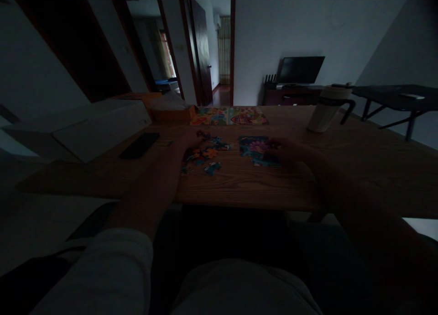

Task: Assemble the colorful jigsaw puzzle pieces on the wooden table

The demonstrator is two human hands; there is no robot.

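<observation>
Wood open to table's (239,182) near edge | my left hand (186,142) on loose pieces (209,154) | right hand (285,150) on joined patch (252,146) (grips unclear)

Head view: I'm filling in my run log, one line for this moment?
left hand at loose pieces | right hand at joined patch | table: phone, mug
</observation>
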